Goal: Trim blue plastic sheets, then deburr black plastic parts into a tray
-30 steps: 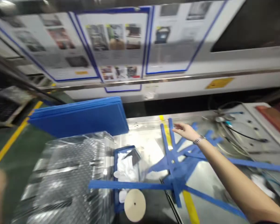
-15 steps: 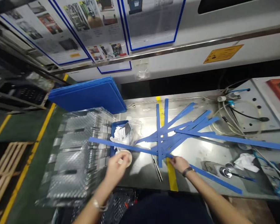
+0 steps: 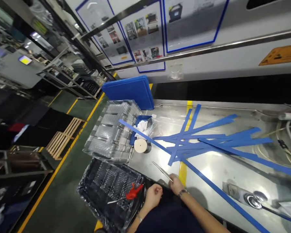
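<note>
My right hand (image 3: 176,185) is closed around the rear end of metal tweezers (image 3: 162,171) at the bench's front edge. Their tips point away to the left. My left hand (image 3: 154,195) hangs just off that edge, beside the black tray, with its fingers curled; what is in them, if anything, is hidden. Beyond the tweezers, a long blue strip (image 3: 201,176) runs diagonally across the bench. More blue strips (image 3: 208,142) lie crossed in a loose pile behind it. A cream-coloured roll (image 3: 140,146) stands to the left of the pile.
Clear plastic trays (image 3: 111,126) are stacked at the left, with blue sheets (image 3: 128,92) behind. A plastic-wrapped black tray (image 3: 104,197) holds a red-handled tool (image 3: 134,191). White cloth (image 3: 143,127) lies in a blue box (image 3: 133,139). A metal fitting (image 3: 253,200) sits at the right.
The view has swung left. My right hand has left the blue strips and taken hold of the tweezers. My left hand has moved from beside the cream roll to the bench's front edge.
</note>
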Available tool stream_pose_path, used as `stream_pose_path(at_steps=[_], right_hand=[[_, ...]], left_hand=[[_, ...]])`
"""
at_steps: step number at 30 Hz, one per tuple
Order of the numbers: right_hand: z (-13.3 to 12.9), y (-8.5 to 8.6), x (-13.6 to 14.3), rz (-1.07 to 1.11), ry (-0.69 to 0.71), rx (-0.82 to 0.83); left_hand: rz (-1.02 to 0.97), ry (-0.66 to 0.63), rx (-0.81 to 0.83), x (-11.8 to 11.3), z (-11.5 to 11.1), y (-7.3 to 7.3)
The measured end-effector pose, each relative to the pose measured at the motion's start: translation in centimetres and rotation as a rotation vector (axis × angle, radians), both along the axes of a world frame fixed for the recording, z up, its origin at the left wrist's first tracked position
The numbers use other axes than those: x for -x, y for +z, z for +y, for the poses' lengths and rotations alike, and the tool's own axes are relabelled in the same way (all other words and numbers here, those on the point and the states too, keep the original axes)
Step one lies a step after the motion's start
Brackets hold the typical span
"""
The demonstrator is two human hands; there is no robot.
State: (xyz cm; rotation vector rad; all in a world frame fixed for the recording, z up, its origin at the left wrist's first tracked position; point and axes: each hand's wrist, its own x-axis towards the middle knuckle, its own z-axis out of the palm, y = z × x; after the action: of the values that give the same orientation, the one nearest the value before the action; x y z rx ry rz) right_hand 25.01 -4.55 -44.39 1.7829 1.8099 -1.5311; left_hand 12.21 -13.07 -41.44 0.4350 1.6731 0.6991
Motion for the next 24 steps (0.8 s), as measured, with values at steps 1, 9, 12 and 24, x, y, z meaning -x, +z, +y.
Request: stream_pose_path(at_steps=[1,9,12,24], right_hand=[[-0.1,0.4,-0.6,0.034,-0.028,0.037],[1.1,5.3,-1.8,0.29,-0.149,0.171],[1.4,7.0,-0.9,0.315,-0.133,0.162],[-0.5,7.5,1.8,0.124,-0.286,-0.129]], left_hand=[[-0.014,0.03,-0.004,0.1,-0.3,-0.3],[-0.415,0.294,-0.176,0.0,2.7,1.1],[-0.548,0.383,-0.304,0.0,4.7,2.7],[-0.786,0.351,-0.356,-1.0,4.6,3.2]])
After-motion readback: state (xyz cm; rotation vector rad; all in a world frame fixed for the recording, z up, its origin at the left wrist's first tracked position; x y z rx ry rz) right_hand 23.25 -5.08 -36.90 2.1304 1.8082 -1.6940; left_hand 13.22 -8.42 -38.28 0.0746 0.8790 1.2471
